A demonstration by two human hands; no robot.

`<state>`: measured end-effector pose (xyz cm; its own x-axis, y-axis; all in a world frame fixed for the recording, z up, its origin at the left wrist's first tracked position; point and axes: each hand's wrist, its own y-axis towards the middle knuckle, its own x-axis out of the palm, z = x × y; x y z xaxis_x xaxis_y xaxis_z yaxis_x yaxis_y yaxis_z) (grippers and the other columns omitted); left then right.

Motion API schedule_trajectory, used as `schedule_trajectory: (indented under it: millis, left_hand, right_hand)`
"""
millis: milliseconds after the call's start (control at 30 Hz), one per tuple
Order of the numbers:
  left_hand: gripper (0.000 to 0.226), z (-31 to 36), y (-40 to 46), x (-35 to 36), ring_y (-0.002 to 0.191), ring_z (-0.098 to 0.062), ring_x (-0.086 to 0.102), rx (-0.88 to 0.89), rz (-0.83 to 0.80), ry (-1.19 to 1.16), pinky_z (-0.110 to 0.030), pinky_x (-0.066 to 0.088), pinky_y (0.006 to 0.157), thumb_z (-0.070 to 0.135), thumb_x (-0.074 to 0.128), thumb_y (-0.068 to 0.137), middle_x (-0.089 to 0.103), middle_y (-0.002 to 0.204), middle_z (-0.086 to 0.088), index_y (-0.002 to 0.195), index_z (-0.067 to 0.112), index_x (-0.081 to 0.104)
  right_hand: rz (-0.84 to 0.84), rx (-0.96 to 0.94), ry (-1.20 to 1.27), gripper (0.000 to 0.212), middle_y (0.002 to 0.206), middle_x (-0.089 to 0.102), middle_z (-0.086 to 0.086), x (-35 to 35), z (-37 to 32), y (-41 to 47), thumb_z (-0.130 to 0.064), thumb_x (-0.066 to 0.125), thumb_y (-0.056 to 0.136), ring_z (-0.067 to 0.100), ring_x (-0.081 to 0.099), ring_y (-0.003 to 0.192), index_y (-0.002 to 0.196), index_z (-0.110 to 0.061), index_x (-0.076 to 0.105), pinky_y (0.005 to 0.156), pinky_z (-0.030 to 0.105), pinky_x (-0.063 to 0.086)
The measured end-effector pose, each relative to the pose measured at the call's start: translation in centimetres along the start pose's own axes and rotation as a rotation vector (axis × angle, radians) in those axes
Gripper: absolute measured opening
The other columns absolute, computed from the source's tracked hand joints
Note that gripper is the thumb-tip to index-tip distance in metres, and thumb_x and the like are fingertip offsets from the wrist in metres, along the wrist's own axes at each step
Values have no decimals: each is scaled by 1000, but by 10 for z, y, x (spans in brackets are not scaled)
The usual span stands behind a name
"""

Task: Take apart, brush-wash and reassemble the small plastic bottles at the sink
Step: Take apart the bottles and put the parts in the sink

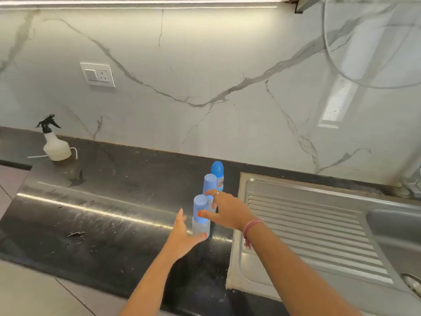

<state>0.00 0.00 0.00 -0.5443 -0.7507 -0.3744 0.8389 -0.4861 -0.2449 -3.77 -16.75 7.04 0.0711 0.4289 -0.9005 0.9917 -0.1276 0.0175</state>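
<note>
Three small clear plastic bottles with blue caps stand in a row on the dark counter, just left of the sink. My left hand (183, 233) wraps around the base of the nearest bottle (201, 215). My right hand (224, 209) reaches across from the right, with its thumb on the nearest bottle's pale blue cap and its fingers against the middle bottle (209, 187). The far bottle (217, 173) has a rounder, darker blue cap and stands untouched behind them.
A steel sink drainboard (314, 226) lies to the right, with the basin (396, 238) at the far right. A white spray bottle (54, 142) stands at the back left of the wet black counter (102, 213). A wall socket (98, 74) sits on the marble backsplash.
</note>
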Motion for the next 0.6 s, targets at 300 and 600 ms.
schedule_trajectory:
  millis: [300, 600]
  left_hand:
    - [42, -7, -6, 25, 108, -14, 57, 162, 172, 5, -16, 42, 81, 29, 74, 83, 59, 114, 9, 115, 33, 48]
    - [61, 12, -43, 51, 103, -1, 52, 327, 247, 12, -5, 46, 71, 24, 81, 76, 39, 112, 13, 120, 31, 40]
  right_hand:
    - [-85, 92, -107, 73, 86, 64, -3, 13, -7, -5, -84, 42, 74, 16, 65, 75, 114, -23, 50, 75, 37, 59]
    - [-111, 111, 301, 54, 75, 66, 7, -38, -1, -50, -65, 60, 81, 15, 60, 64, 88, -12, 63, 64, 28, 48]
